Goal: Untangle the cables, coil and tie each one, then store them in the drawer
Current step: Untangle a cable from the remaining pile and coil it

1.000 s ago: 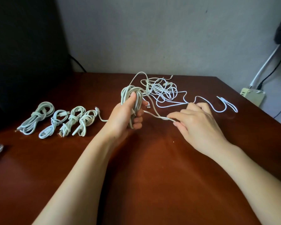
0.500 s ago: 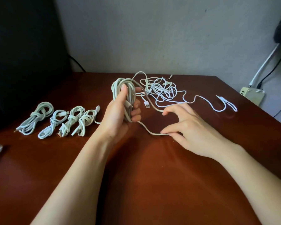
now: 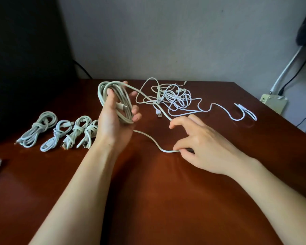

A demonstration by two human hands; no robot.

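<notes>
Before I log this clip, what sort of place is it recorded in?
Likely a home or office desk corner: a reddish-brown wooden table against a plain grey wall, and a beige power strip with cords plugged in beside the table's right edge.

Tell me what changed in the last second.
The left hand carried the coil up and to the left, and its loops now spread wider. The right hand, pinching the loose strand throughout, drew it toward the person. The four tied bundles and the tangle at the back stayed put.
</notes>
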